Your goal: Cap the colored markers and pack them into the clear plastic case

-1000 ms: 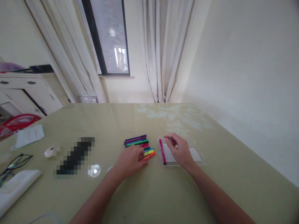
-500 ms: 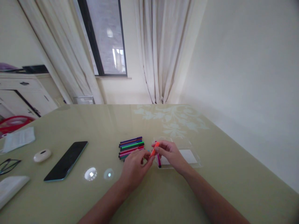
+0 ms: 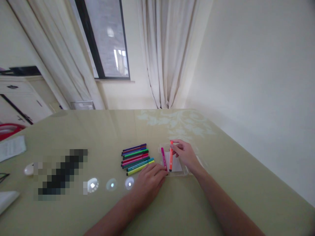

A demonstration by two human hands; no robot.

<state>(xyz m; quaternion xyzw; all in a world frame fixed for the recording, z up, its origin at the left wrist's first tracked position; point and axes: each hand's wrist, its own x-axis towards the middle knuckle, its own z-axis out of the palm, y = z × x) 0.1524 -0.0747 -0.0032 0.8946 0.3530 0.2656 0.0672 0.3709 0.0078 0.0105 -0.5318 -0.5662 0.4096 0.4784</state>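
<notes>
My right hand (image 3: 183, 152) pinches an orange marker (image 3: 171, 157) near its upper end. The marker points toward me over a clear plastic case (image 3: 185, 174), above the white card (image 3: 177, 166) inside. A magenta marker (image 3: 163, 157) lies along the left side of the case. At the case's near left corner rests my left hand (image 3: 152, 177), palm down, fingers stretched toward the magenta marker's lower end; its thumb is hidden. Left of the case lies a row of several coloured markers (image 3: 135, 156), with a yellow-green marker (image 3: 137, 168) nearest my left hand.
A pixelated dark patch (image 3: 62, 172) covers something on the table's left. Around it are a white rounded case (image 3: 29, 169), a pale folded sheet (image 3: 12, 149), partly visible glasses (image 3: 3, 177) and a white object (image 3: 7, 200). A wall (image 3: 258, 82) runs along the right.
My left hand has let go of the orange marker and moved down to the case's near corner. My right hand has carried the marker slightly right, over the case. The view has shifted slightly.
</notes>
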